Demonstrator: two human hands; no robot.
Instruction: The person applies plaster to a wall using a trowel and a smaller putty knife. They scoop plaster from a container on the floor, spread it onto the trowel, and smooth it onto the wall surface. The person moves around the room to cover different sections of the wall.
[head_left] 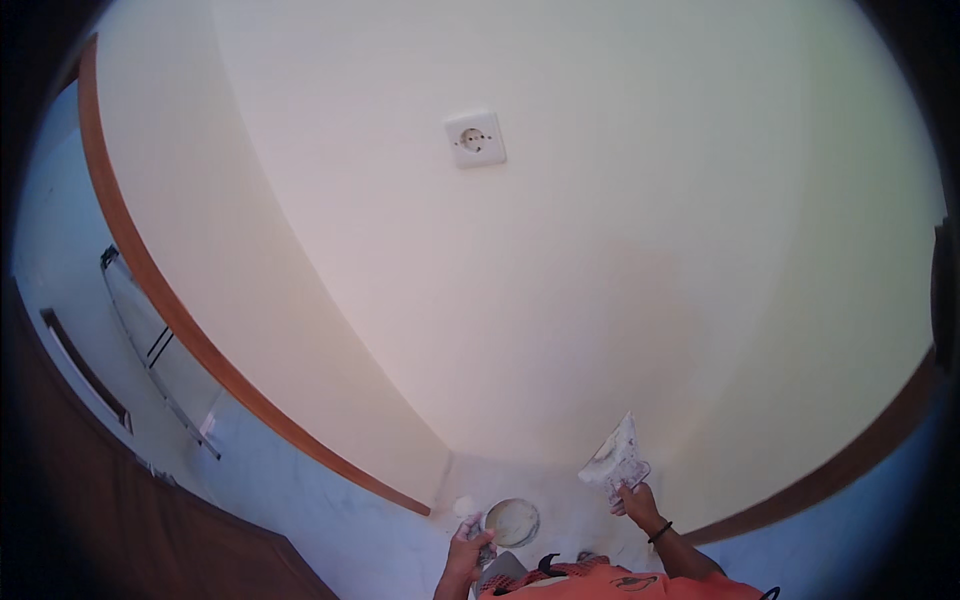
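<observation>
My right hand is closed round the handle of a broad putty knife. Its blade points up and is smeared with whitish filler; it appears in front of the lower wall. At the bottom centre, my left hand has its fingers curled in, with pale smears on them. A greyish piece shows beside its thumb, too small to name. Right next to that hand is a round container with pale, creamy material inside. Whether the hand grips its rim or only overlaps it, I cannot tell.
A white wall socket sits in the pale wall ahead. Side walls close in left and right. Brown wooden trim edges the left opening, with a stepladder beyond. A brown door stands at lower left; dark skirting runs along the right.
</observation>
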